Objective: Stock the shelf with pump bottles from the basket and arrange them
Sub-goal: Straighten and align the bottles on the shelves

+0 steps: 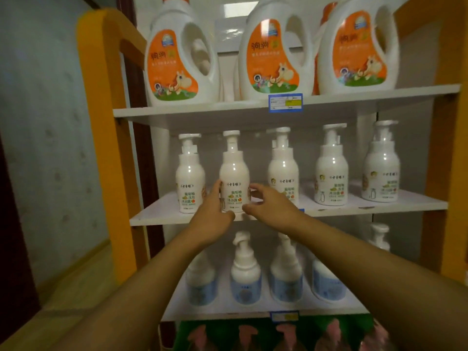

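White shelf boards span an orange-framed rack beside a pale papered wall. On the middle shelf (157, 215) five white pump bottles stand in a row near the front edge, with clear gaps between them. The second pump bottle (234, 173) from the rack's left post is upright, touched on its left side by the left hand (211, 214); the right hand (268, 202) sits at its right side, fingers curled loosely and slightly apart. Whether either hand truly grips it cannot be told. Large orange-labelled jugs (181, 54) fill the board above it.
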A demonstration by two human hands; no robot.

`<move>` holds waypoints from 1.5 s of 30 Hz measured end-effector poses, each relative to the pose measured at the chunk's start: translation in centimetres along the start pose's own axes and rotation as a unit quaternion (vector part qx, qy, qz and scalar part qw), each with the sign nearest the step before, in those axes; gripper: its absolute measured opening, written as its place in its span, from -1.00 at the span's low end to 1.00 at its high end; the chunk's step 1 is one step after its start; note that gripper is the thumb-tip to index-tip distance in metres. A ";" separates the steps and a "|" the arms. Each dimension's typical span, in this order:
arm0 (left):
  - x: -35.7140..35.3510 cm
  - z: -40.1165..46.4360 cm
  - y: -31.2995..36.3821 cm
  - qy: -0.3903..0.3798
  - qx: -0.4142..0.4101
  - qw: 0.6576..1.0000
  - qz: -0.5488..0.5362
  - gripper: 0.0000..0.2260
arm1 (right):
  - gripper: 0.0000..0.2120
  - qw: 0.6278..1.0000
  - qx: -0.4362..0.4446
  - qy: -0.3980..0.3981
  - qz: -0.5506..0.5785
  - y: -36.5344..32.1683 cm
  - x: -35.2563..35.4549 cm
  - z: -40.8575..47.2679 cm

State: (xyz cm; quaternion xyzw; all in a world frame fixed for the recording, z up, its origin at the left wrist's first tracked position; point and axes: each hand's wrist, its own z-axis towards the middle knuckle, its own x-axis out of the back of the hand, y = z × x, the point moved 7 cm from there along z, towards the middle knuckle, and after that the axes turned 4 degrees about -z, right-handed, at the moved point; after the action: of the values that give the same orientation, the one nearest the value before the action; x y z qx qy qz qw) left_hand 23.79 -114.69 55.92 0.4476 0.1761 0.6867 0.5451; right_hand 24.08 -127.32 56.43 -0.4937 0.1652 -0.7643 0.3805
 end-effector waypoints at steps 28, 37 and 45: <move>-4.0 -8.2 -8.1 0.007 -0.046 0.985 0.166 -0.51 | -0.65 0.998 -0.004 0.040 0.048 5.8 -3.9 -7.1; -8.7 -9.7 -19.2 -0.104 0.228 0.965 0.082 -0.37 | -0.51 0.989 -0.110 -0.093 0.044 13.0 -11.8 -9.4; -8.4 -10.4 -20.3 -0.116 0.231 0.966 0.009 -0.39 | -0.46 0.991 -0.078 -0.070 0.088 13.4 -12.8 -9.4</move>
State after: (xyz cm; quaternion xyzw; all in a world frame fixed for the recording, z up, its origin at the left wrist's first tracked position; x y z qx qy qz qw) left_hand 27.50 -112.79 31.93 0.6394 0.2614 0.5755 0.4377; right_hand 24.25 -127.71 35.69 -0.5578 0.2396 -0.6762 0.4175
